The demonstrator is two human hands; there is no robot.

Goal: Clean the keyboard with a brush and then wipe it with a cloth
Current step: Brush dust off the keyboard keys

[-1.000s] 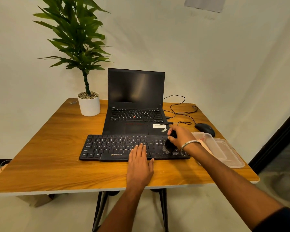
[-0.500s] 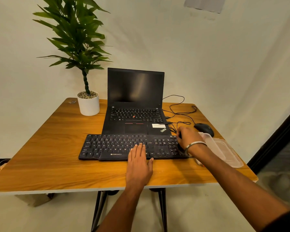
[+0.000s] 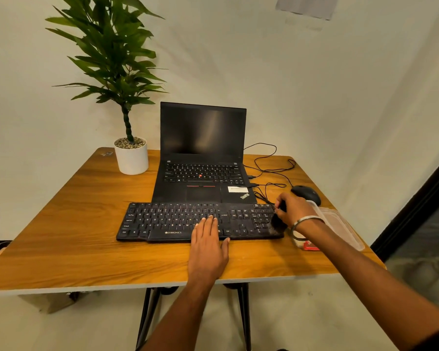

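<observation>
Keyboard [image 3: 188, 221] lies crosswise on the worktop [image 3: 86, 249] before the laptop [image 3: 203, 158], left hand [image 3: 208, 249] flat with fingers spread on its near middle, right hand [image 3: 293, 210] gripping the brush [image 3: 278, 221] at its right end, the unbrushed length running leftward.

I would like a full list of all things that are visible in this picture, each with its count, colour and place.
keyboard: 1, black, front middle of the table
brush: 1, dark, on the keyboard's right end, in the right hand
laptop: 1, black, open, behind the keyboard
mouse: 1, black, right of the laptop
cables: several, black, right rear of the table
potted plant: 1, green in a white pot, left rear
plastic container: 1, clear, right edge
table: 1, wooden brown
left hand: flat on the keyboard's front edge
right hand: wears a bracelet, holds the brush
</observation>
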